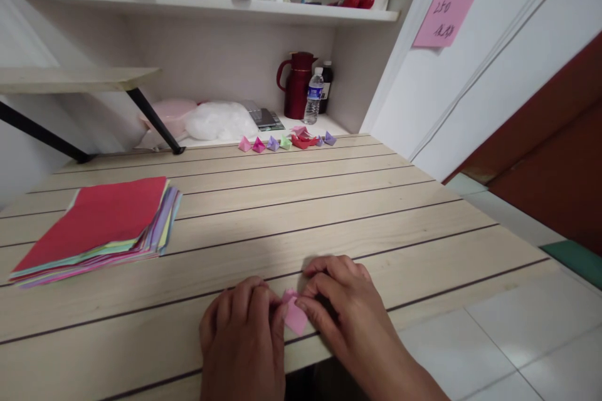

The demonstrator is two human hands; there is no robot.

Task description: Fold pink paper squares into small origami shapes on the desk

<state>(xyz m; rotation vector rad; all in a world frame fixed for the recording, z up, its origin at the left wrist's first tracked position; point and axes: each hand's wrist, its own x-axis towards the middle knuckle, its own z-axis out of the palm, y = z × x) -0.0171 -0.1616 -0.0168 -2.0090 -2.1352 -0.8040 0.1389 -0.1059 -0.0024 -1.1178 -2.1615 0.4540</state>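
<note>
A small piece of folded pink paper [296, 318] lies at the front edge of the wooden table, between my two hands. My left hand [244, 326] has its fingers curled, with thumb and fingertips pinching the paper's left side. On the other side, my right hand [345, 304] bends over the paper, its thumb and index finger closed on the right edge. The upper end of the paper looks creased and is partly covered by my fingertips.
A stack of coloured paper [98, 219], red on top, sits at the left. Several small folded paper pieces [273, 144] line the back edge. Behind them stand a red thermos [298, 88] and a water bottle [313, 97]. A small raised shelf [79, 79] overhangs the back left.
</note>
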